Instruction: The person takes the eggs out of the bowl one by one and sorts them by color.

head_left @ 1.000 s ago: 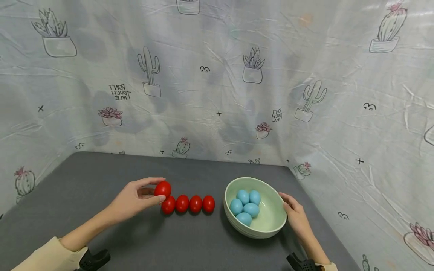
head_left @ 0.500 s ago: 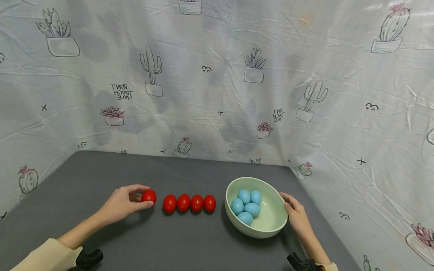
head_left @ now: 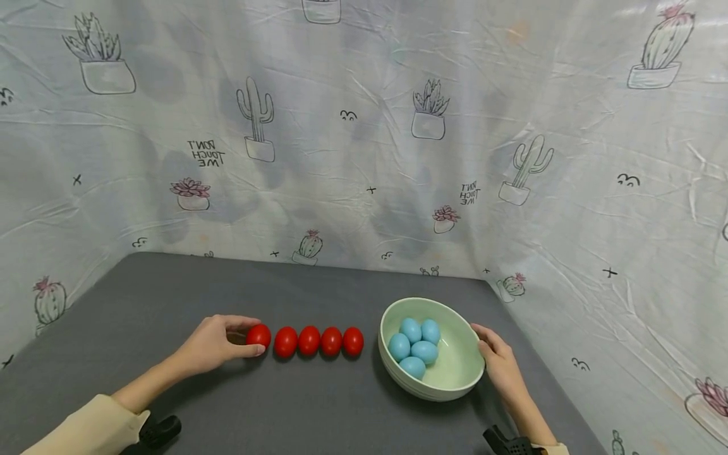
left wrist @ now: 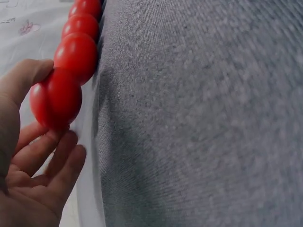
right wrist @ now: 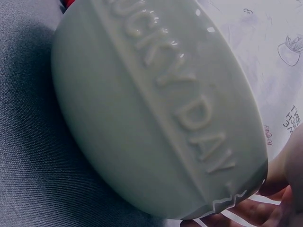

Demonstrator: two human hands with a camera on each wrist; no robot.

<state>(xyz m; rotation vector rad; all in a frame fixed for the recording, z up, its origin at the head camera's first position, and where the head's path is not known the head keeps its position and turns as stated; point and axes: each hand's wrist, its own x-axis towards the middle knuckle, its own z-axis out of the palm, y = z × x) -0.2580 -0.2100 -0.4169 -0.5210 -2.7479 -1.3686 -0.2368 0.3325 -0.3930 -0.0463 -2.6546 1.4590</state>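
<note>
Seen from the head, the left hand [head_left: 213, 345] pinches a red egg [head_left: 258, 339] between thumb and fingers, low over the dark grey tabletop [head_left: 318, 411]. Just to the right of that hand runs a row of four red eggs [head_left: 309, 341], and farther right, beside the right hand [head_left: 503, 370], stands a pale green bowl [head_left: 462, 357] with five blue eggs [head_left: 424, 352] in it. The right hand touches the bowl's outer side; whether it grips, I can't tell. At the left wrist, the held egg overlaps the next one ahead of the hand, the lower fingers bending loosely beneath. At the right wrist, raised letters reading "UCKY DAY" cross the bowl, the hand's fingers lying partly hidden behind its edge.
</note>
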